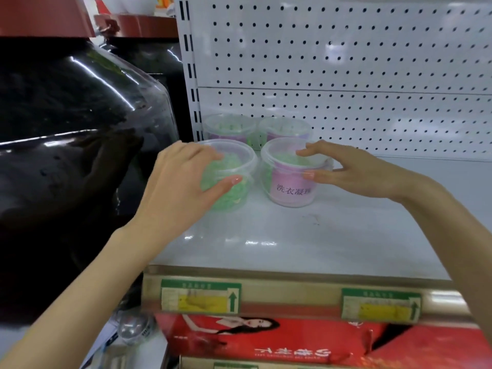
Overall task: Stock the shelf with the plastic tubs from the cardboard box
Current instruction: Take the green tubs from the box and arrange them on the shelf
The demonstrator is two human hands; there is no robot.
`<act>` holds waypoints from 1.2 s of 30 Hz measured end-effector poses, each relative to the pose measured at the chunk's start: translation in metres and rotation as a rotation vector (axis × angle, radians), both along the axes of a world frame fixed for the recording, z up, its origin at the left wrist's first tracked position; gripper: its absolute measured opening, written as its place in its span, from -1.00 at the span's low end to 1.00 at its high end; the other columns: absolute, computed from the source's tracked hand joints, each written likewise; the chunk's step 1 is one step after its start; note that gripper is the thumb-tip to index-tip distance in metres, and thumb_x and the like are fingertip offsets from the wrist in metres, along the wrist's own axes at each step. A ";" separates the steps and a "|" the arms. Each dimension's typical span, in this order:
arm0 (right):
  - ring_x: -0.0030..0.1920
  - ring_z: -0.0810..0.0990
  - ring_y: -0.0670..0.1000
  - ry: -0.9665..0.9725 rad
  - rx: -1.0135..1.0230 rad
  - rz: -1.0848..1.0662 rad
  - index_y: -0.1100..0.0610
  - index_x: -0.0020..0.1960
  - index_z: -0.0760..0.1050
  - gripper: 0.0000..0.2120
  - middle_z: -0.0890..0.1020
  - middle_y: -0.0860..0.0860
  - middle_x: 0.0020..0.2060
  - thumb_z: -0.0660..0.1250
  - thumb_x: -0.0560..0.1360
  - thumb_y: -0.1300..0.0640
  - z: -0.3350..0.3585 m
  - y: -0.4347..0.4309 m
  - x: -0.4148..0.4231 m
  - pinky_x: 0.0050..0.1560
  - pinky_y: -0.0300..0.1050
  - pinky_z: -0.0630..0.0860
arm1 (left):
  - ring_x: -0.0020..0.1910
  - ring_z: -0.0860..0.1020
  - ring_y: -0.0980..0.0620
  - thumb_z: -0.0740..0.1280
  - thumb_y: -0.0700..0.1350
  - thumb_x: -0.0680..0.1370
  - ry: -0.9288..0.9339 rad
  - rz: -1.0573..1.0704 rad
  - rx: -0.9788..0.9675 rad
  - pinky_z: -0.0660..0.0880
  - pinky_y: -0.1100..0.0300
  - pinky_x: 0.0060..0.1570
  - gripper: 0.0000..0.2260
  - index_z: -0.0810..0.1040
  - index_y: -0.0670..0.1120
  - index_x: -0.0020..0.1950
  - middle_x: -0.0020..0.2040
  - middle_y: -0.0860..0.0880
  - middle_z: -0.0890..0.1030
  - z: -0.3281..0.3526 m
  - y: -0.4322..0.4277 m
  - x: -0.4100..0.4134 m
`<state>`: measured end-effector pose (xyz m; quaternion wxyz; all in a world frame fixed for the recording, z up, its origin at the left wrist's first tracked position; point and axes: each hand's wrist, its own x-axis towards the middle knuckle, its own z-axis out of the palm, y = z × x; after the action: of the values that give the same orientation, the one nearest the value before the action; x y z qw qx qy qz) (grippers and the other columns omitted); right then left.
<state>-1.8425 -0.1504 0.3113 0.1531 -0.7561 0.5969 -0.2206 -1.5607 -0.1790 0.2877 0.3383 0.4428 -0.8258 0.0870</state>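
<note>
Two clear plastic tubs with green contents stand at the front of the white shelf [306, 243]. My left hand [183, 182] wraps the front left tub [234, 166], fingers over its lid and thumb on its side. My right hand [354, 169] holds the front right tub [287, 179], which has a pink label with printed characters. Behind them, two more tubs stand against the pegboard: a back left tub [229, 126] and a back right tub [285, 127]. The cardboard box is not in view.
A white pegboard back panel [346, 62] rises behind the shelf. A large dark glass jar [80, 123] with a red lid stands to the left. Price tags [201, 296] sit on the shelf's front rail. Red packaging [292, 339] lies on the level below.
</note>
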 end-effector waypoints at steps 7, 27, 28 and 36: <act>0.27 0.36 -0.13 -0.001 -0.039 0.003 -0.08 0.25 0.40 -0.58 0.43 -0.20 0.24 0.26 0.43 -0.16 -0.003 -0.001 0.005 0.25 -0.14 0.33 | 0.22 0.46 0.02 0.21 0.29 0.44 0.049 -0.042 0.191 0.31 0.16 0.24 -0.50 0.52 0.02 0.24 0.22 0.08 0.54 0.006 -0.005 0.010; 0.19 0.34 -0.19 -0.015 -0.030 -0.023 -0.06 0.28 0.39 -0.63 0.41 -0.23 0.23 0.28 0.48 -0.06 -0.003 0.001 0.007 0.10 -0.27 0.22 | -0.12 0.32 0.06 0.04 0.41 0.38 -0.200 0.017 -0.010 0.26 0.08 0.20 -0.35 0.55 0.01 0.19 -0.12 0.05 0.40 0.011 -0.007 0.000; 0.19 0.34 -0.19 -0.015 -0.030 -0.024 -0.06 0.28 0.39 -0.63 0.41 -0.22 0.23 0.27 0.49 -0.06 -0.003 0.001 0.007 0.10 -0.27 0.22 | -0.06 0.36 0.07 0.06 0.42 0.39 -0.147 -0.025 0.056 0.26 0.10 0.22 -0.35 0.51 0.01 0.24 -0.06 0.06 0.42 0.011 -0.007 0.001; 0.22 0.33 -0.19 -0.027 -0.027 -0.032 -0.08 0.28 0.39 -0.64 0.41 -0.23 0.25 0.28 0.49 -0.05 -0.005 0.000 0.007 0.14 -0.25 0.21 | 0.15 0.44 0.10 0.24 0.12 0.51 -0.118 -0.225 0.359 0.36 0.09 0.27 -0.58 0.41 -0.01 0.31 0.23 0.13 0.44 0.019 -0.009 0.022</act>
<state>-1.8356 -0.1499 0.3059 0.1474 -0.7454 0.6036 -0.2415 -1.5391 -0.1884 0.3068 0.2129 0.3953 -0.8905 -0.0738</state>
